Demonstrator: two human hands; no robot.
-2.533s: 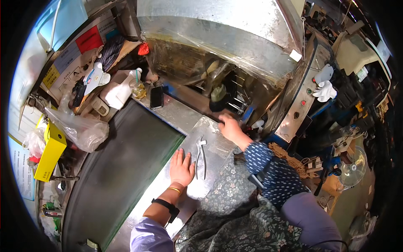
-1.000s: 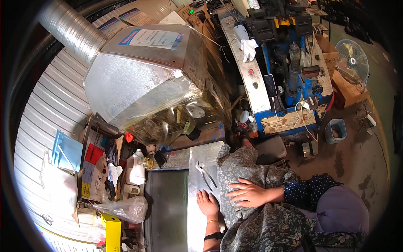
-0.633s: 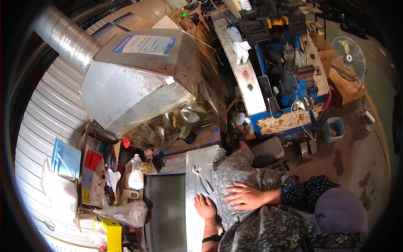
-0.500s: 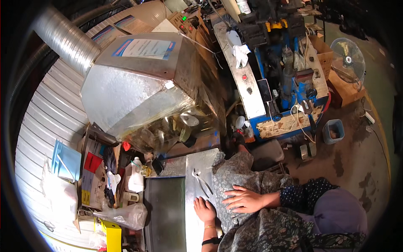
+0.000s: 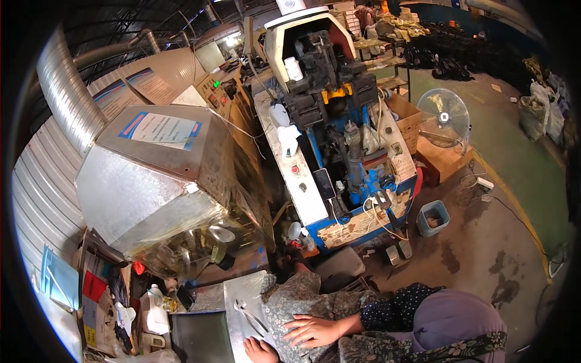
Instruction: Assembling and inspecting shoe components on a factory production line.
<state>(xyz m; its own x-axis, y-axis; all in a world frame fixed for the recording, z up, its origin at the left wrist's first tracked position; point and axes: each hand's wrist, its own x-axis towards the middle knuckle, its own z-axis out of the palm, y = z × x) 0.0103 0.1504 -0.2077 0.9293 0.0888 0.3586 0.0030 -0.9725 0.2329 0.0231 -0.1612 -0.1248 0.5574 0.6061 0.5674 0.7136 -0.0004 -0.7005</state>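
Note:
My right hand (image 5: 313, 331) lies flat, fingers spread, on the dark floral cloth (image 5: 290, 305) over my lap; nothing is in it. A dotted dark sleeve covers that forearm. At the lower edge of the picture, my left hand (image 5: 261, 351) rests on a bare metal bench top (image 5: 237, 330), its fingers stretched and holding nothing; its wrist is cut off by the frame. Just beyond the left fingertips are metal pliers (image 5: 250, 317), lying on the bench and touched by neither hand. Beside them is a dark flat panel (image 5: 203, 336).
A metal hood (image 5: 145, 199) with clear plastic sheeting stands ahead on the left. Ahead stands a blue-framed machine (image 5: 339, 236) bearing a phone (image 5: 324, 184). Foot pedals (image 5: 397, 253), a blue bucket (image 5: 433, 218) and a fan (image 5: 444, 117) are to the right. A white jug (image 5: 156, 311) stands at left.
My view has tilted up and swung right, so the bench and hands sit lower and further left in the picture. Both hands stay in about the same places; the pliers have not moved.

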